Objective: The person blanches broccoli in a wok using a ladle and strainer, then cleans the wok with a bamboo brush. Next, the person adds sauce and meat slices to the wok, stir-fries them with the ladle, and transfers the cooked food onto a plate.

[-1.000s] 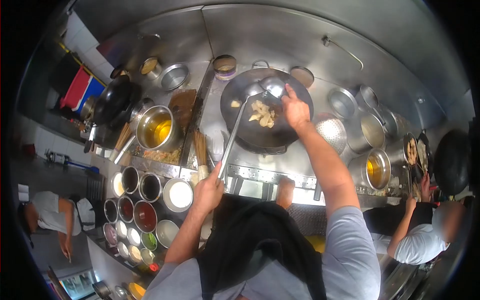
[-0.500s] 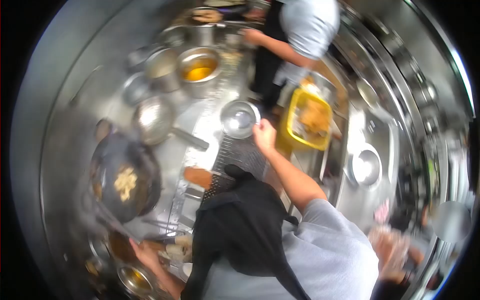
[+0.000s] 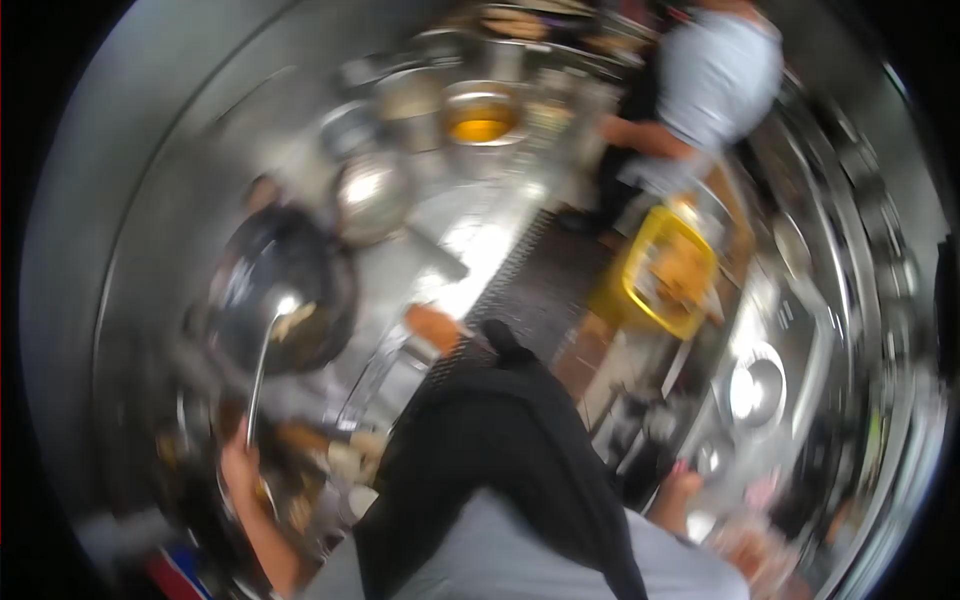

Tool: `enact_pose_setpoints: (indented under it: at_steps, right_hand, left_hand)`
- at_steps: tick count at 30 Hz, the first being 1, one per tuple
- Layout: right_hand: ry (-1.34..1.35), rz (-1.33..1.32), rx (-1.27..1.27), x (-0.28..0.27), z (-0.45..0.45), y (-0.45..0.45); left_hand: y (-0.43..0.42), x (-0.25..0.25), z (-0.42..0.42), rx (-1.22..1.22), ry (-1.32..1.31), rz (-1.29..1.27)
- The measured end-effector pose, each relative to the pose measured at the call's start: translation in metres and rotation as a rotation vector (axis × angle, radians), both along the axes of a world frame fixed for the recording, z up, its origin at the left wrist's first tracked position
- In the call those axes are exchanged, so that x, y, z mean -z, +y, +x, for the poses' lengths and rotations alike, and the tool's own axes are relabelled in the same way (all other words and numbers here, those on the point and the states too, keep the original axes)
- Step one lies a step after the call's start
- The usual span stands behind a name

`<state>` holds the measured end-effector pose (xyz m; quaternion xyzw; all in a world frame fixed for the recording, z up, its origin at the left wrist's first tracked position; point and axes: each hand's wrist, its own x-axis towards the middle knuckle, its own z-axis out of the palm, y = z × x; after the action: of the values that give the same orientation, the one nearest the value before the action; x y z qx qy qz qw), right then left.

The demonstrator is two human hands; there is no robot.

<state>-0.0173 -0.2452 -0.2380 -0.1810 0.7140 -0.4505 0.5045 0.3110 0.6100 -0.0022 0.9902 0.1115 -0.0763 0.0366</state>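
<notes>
Steel counter (image 3: 382, 285), pale pieces (image 3: 298, 321) in wok (image 3: 275, 242)

Curved stainless-steel wall panel (image 3: 75, 250) at left, with a vertical seam; dark perforated floor mat (image 3: 530, 280) at centre, beside a glossy steel table (image 3: 390, 290); metal shelving (image 3: 860, 200) along the right, blurred; bright reflections of white light on the steel surfaces.

Ladle handle (image 3: 260, 385) crossing wok rim (image 3: 240, 366), floor passage (image 3: 535, 275), yellow bin (image 3: 632, 275) alongside
</notes>
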Motion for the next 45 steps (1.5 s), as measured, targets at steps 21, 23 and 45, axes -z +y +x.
enact_pose_setpoints:
  at_steps: [21,23,45]
  right_hand:
    - [-0.358,-1.923,-2.708,-0.129,0.567,0.543]
    - [-0.414,-1.946,-2.608,-0.173,0.546,0.524]
    - [-0.432,-1.788,-2.6,-0.129,0.539,0.538]
  left_hand:
    - [-0.191,-0.065,-0.093,-0.685,-0.114,-0.593]
    - [-0.183,-0.127,-0.107,-0.637,0.05,-0.626]
    - [-0.163,-0.08,-0.085,-0.423,0.073,-0.288]
